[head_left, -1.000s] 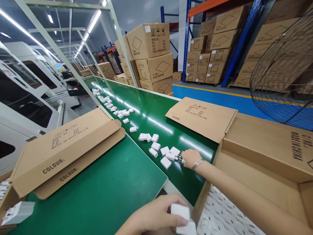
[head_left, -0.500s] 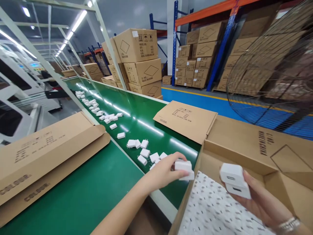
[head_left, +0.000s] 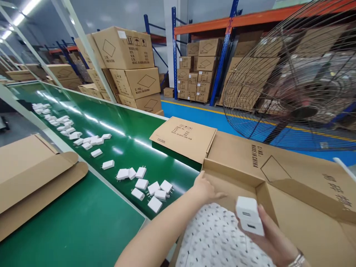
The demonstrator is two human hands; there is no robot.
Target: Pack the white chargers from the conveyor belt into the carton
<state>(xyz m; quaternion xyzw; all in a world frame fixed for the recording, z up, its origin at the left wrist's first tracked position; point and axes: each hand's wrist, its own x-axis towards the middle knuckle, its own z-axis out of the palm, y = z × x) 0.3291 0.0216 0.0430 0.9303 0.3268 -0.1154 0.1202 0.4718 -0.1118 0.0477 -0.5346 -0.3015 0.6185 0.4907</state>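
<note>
My right hand [head_left: 268, 230] holds two white charger plugs [head_left: 249, 213], one against the other, their port ends facing me. My left hand [head_left: 207, 189] is over the near left corner of an open cardboard box [head_left: 232, 174]. Its thumb sticks out to the right, apart from the fingers, which are partly hidden; no charger plug shows in it. Below both hands lies a white surface [head_left: 219, 237] with rows of small dark marks; I cannot tell what it is made of. Loose charger plugs [head_left: 154, 204] lie left of my left arm on the green conveyor belt [head_left: 122, 148].
A folded carton [head_left: 33, 178] rests on the green table [head_left: 72, 218] at left. The box's flap [head_left: 183, 137] overhangs the belt. Stacked cartons [head_left: 136, 81] stand behind the belt. A large wire-caged fan [head_left: 300, 111] stands at right, before blue-and-orange racks [head_left: 230, 22].
My left hand has moved from the belt side to the box's edge, and the charger plugs it held no longer show. My right hand keeps its two plugs. The view has swung right.
</note>
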